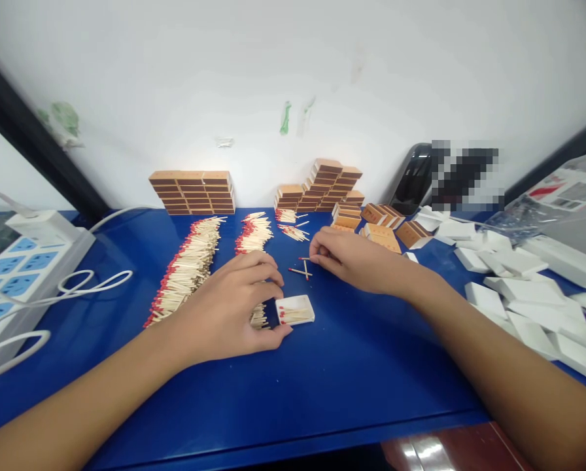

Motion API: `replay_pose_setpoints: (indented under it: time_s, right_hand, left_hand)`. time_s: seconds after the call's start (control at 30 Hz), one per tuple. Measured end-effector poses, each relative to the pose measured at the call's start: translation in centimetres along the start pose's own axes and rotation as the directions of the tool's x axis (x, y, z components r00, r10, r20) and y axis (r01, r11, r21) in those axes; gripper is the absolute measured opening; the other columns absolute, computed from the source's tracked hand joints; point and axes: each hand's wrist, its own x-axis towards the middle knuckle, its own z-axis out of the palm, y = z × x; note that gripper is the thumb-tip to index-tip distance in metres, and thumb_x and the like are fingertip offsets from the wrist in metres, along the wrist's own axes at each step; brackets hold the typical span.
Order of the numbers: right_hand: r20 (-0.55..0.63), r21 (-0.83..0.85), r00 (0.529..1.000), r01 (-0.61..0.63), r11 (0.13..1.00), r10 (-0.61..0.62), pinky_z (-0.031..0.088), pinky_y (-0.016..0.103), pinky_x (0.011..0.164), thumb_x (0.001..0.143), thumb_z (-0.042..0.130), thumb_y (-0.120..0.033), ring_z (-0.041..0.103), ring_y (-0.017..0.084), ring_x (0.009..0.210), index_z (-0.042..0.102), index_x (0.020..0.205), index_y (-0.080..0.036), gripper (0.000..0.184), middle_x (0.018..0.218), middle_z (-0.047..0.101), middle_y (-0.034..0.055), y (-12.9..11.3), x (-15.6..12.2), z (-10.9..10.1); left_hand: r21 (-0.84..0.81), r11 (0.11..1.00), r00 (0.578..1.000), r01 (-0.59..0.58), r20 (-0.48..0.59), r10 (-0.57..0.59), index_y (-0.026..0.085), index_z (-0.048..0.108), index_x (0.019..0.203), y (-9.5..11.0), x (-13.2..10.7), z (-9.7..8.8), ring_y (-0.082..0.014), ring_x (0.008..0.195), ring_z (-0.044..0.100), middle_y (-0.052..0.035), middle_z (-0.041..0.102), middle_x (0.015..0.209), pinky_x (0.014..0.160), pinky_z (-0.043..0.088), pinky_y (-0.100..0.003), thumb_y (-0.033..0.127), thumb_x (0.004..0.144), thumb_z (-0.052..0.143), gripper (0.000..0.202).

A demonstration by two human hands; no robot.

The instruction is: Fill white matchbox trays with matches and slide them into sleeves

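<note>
My left hand (239, 307) curls around the left end of a small white matchbox tray (300, 318), its thumb along the near edge and its fingers at the far corner. A few red-headed matches (288, 313) lie inside the tray. Beyond it, my right hand (354, 258) pinches thumb and forefinger together at the end of a match (303, 258) with its red head pointing left. Two crossed loose matches (300, 271) rest on the blue table (361, 373) just below those fingertips.
Long rows of matches (185, 268) and a shorter row (254, 232) lie to the left. Stacked matchboxes (192, 193) and more matchboxes (322, 186) stand against the wall. White trays (533, 294) are heaped at right. A power strip (28, 275) with white cables is at left.
</note>
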Motion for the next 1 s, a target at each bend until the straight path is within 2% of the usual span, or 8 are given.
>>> replay_pose_setpoints:
  time_s: [0.17,0.37,0.5,0.67,0.77,0.87,1.0]
  right_hand:
    - [0.014,0.025,1.000,0.025,0.999,-0.025,0.041,0.032,0.076,0.106,0.047,-0.025,0.058,0.019,0.085,0.059,0.097,-0.019,0.016,0.104,0.065,0.0081,-0.6,-0.1,-0.1]
    - [-0.030,0.018,1.000,0.003,1.000,-0.002,0.040,0.032,0.074,0.104,0.054,-0.026,0.059,0.019,0.083,0.063,0.094,-0.019,0.015,0.094,0.069,0.0059,-1.9,-0.2,0.3]
    - [-0.042,0.042,0.998,0.045,0.998,-0.043,0.040,0.032,0.071,0.105,0.055,-0.029,0.058,0.019,0.080,0.065,0.091,-0.019,0.019,0.089,0.069,0.0046,-1.8,0.0,0.5]
    - [-0.077,0.056,0.993,0.097,0.994,-0.092,0.044,0.032,0.078,0.103,0.052,-0.018,0.061,0.020,0.090,0.068,0.103,-0.020,0.016,0.105,0.068,0.0076,-0.6,0.1,0.2]
    - [-0.010,0.059,0.995,0.096,0.994,-0.096,0.045,0.032,0.078,0.101,0.053,-0.014,0.061,0.020,0.090,0.068,0.108,-0.021,0.018,0.109,0.065,0.0077,0.0,0.2,0.1]
    - [0.071,0.058,0.996,0.055,0.997,-0.060,0.044,0.032,0.077,0.100,0.055,-0.015,0.060,0.020,0.088,0.066,0.100,-0.021,0.013,0.106,0.063,0.0074,0.3,0.1,0.1]
    - [0.103,0.054,0.995,0.009,0.999,-0.015,0.045,0.033,0.077,0.102,0.049,-0.018,0.060,0.020,0.086,0.063,0.095,-0.021,0.016,0.105,0.065,0.0082,0.4,-0.1,0.2]
  left_hand:
    - [0.004,1.000,1.000,0.002,0.005,-0.002,0.018,0.075,0.098,0.0,0.1,-0.1,-0.0285,0.121,0.065,-0.0072,0.077,0.107,0.108,0.057,-0.044,0.039,0.087,0.081,0.024]
    - [0.010,1.000,1.000,0.000,0.009,0.000,0.017,0.075,0.097,-0.1,0.1,0.0,-0.0282,0.120,0.066,-0.0072,0.076,0.106,0.108,0.056,-0.043,0.040,0.087,0.080,0.025]
    - [0.011,1.000,1.000,0.000,0.004,0.000,0.017,0.076,0.097,0.0,0.1,0.0,-0.0279,0.119,0.066,-0.0074,0.077,0.106,0.107,0.057,-0.042,0.039,0.087,0.080,0.024]
    - [0.019,1.000,1.000,-0.001,0.011,0.001,0.017,0.076,0.096,0.0,0.1,0.0,-0.0279,0.119,0.066,-0.0069,0.077,0.106,0.108,0.057,-0.043,0.039,0.086,0.081,0.024]
    - [0.023,1.000,1.000,0.003,0.017,-0.003,0.018,0.076,0.094,-0.1,0.1,0.0,-0.0280,0.119,0.067,-0.0065,0.077,0.105,0.107,0.057,-0.043,0.039,0.087,0.080,0.022]
    - [0.028,1.000,1.000,-0.002,0.012,0.002,0.019,0.076,0.095,-0.1,0.0,0.0,-0.0283,0.119,0.066,-0.0068,0.077,0.106,0.107,0.057,-0.043,0.041,0.087,0.080,0.024]
    - [0.018,1.000,1.000,0.005,0.002,-0.006,0.019,0.075,0.093,0.0,0.0,0.0,-0.0275,0.120,0.066,-0.0059,0.077,0.105,0.108,0.056,-0.042,0.040,0.087,0.080,0.022]
